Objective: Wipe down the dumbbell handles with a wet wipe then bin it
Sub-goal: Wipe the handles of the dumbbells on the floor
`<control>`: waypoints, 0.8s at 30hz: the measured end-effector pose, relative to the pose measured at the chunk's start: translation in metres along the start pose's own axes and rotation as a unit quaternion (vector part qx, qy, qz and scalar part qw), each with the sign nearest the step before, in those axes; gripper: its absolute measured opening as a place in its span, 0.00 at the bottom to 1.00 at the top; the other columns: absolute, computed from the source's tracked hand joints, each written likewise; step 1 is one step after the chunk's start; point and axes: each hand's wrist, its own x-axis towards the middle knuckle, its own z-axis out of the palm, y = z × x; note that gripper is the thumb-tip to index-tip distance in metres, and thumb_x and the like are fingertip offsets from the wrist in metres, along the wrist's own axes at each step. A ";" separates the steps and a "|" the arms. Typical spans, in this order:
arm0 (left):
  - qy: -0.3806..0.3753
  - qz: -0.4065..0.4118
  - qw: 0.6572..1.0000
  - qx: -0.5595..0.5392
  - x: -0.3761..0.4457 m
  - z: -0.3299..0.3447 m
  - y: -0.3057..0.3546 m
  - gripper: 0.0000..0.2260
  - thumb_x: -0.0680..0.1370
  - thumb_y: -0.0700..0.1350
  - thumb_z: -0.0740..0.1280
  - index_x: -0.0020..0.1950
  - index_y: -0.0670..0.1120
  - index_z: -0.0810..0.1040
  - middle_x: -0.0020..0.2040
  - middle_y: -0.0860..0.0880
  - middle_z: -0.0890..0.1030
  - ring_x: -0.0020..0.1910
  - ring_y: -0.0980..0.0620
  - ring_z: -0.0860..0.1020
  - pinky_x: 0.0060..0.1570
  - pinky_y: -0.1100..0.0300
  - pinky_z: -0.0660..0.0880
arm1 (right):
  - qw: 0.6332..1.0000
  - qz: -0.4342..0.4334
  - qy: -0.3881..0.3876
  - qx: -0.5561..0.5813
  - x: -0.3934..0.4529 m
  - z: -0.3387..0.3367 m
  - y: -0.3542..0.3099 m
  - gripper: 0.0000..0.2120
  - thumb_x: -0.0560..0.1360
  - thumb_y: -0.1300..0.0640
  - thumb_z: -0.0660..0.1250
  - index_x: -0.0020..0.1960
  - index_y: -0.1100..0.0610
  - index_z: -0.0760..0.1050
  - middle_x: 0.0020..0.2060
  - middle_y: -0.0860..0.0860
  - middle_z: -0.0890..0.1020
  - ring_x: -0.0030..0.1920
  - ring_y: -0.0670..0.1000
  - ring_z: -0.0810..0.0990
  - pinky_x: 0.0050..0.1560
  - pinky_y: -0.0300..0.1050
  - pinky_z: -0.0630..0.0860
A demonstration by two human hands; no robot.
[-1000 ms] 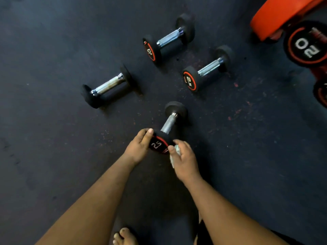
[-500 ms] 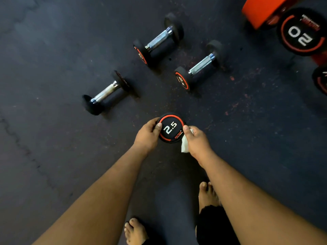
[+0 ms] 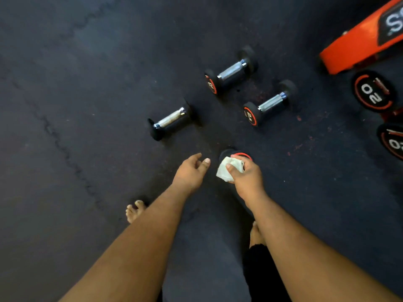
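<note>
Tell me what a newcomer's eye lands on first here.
First the right hand at centre, gripping a crumpled white wet wipe over an upended black dumbbell with a red ring, the open left hand beside it. Next, three chrome-handled black dumbbells lying beyond, and the orange bench at top right.

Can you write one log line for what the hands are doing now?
left hand: open, holding nothing | right hand: grips wet wipe over upright dumbbell

The dark rubber floor (image 3: 87,83) carries 3 dumbbells lying on their sides: one (image 3: 171,121) at 10 o'clock of centre, one (image 3: 231,71) at 12, one (image 3: 270,103) at 2. A fourth dumbbell (image 3: 226,153) stands on end at centre.
</note>
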 end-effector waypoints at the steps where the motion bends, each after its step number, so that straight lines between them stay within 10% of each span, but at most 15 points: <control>1: -0.008 0.002 1.000 0.013 -0.001 -0.014 -0.005 0.26 0.83 0.57 0.65 0.78 0.47 0.69 0.72 0.46 0.77 0.70 0.49 0.75 0.69 0.54 0.71 | 1.000 0.000 -0.009 0.004 -0.003 0.015 -0.010 0.14 0.75 0.60 0.72 0.60 0.53 0.81 0.52 0.49 0.83 0.53 0.51 0.82 0.55 0.57 0.81; 13: 0.056 -0.012 0.993 0.099 0.109 -0.136 -0.089 0.25 0.82 0.56 0.68 0.76 0.46 0.71 0.70 0.45 0.77 0.67 0.47 0.77 0.66 0.53 0.73 | 0.986 -0.089 -0.068 -0.127 0.078 0.179 -0.048 0.12 0.80 0.52 0.64 0.62 0.48 0.79 0.54 0.50 0.83 0.53 0.52 0.81 0.53 0.49 0.79; 18: 0.111 0.030 0.968 0.225 0.172 -0.142 -0.104 0.42 0.76 0.55 0.74 0.83 0.49 0.54 0.80 0.47 0.60 0.76 0.42 0.65 0.70 0.42 0.70 | 0.954 -0.224 -0.105 -0.169 0.130 0.228 -0.067 0.15 0.83 0.54 0.62 0.68 0.49 0.76 0.62 0.49 0.81 0.62 0.49 0.78 0.60 0.39 0.73; 21: 0.113 0.039 0.958 0.259 0.203 -0.144 -0.114 0.51 0.73 0.56 0.78 0.84 0.49 0.46 0.83 0.49 0.52 0.80 0.45 0.58 0.71 0.40 0.69 | 0.906 -0.346 -0.117 -0.217 0.162 0.252 -0.063 0.22 0.80 0.65 0.63 0.72 0.52 0.72 0.72 0.51 0.73 0.73 0.48 0.69 0.74 0.42 0.64; 24: 0.091 0.039 0.962 0.253 0.228 -0.134 -0.122 0.55 0.71 0.56 0.79 0.84 0.50 0.43 0.84 0.50 0.50 0.81 0.47 0.58 0.70 0.42 0.71 | 0.750 -0.424 -0.152 -0.483 0.188 0.267 -0.049 0.33 0.78 0.61 0.65 0.80 0.56 0.58 0.80 0.54 0.58 0.80 0.53 0.53 0.79 0.59 0.50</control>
